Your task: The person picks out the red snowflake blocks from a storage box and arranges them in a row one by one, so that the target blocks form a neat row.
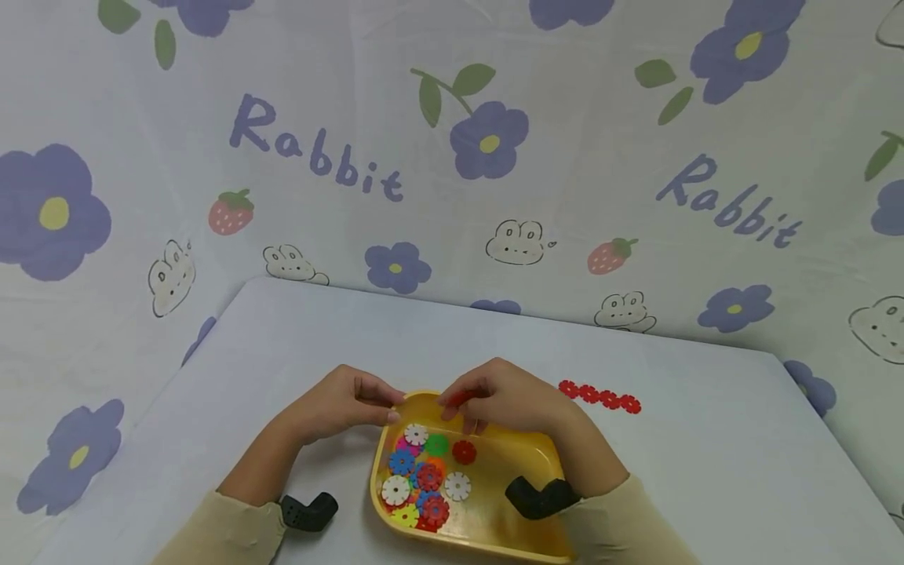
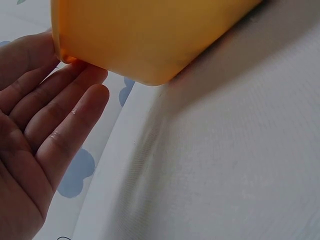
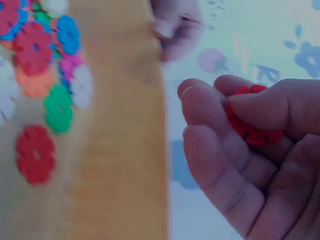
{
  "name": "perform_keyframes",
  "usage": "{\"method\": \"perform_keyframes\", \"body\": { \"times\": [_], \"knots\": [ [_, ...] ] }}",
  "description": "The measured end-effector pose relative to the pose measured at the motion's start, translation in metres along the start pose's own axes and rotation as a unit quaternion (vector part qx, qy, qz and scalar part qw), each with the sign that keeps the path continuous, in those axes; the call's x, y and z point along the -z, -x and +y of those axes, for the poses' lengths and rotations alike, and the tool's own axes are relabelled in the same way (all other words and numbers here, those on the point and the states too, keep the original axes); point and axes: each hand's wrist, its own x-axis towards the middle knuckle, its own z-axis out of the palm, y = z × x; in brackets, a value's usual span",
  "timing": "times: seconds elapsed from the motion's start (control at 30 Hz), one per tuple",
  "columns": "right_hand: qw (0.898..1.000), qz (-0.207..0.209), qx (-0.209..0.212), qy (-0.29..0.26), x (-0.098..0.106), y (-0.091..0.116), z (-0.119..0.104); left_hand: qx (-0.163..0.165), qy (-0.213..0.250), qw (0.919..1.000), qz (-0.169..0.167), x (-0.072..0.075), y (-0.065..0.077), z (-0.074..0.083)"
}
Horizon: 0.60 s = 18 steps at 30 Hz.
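Note:
My left hand grips the far left corner of a yellow plastic tray. In the left wrist view its fingers reach under the tray's rim. Above the tray's far side, my right hand pinches a red notched flower-shaped disc between thumb and fingers. Inside the tray, a pile of notched plastic discs in several colours gathers at the left. A loose red disc lies right of a green disc, and a white disc lies at the pile's right edge.
Several red discs joined in a row lie on the white tabletop, beyond and right of the tray. A patterned cloth hangs behind the table. Each wrist carries a black angled piece, one by the left sleeve.

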Motion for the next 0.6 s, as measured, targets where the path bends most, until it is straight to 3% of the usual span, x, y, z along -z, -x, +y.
{"method": "perform_keyframes", "body": {
  "times": [0.2, 0.33, 0.47, 0.6],
  "knots": [
    [0.998, 0.059, 0.013, -0.011, 0.027, 0.027, 0.005, 0.007, 0.0, 1.0, 0.003, 0.0, 0.0, -0.002],
    [0.993, 0.12, 0.021, -0.004, 0.046, 0.049, 0.018, 0.012, 0.002, 0.9999, 0.004, 0.0, -0.001, -0.003],
    [0.98, 0.199, 0.0, -0.021, 0.062, 0.075, 0.036, 0.006, 0.002, 1.0, 0.001, 0.0, -0.001, -0.004],
    [0.96, 0.274, -0.02, -0.047, 0.072, 0.101, 0.063, 0.001, -0.002, 1.0, 0.0, 0.001, -0.002, -0.003]
  ]
}}
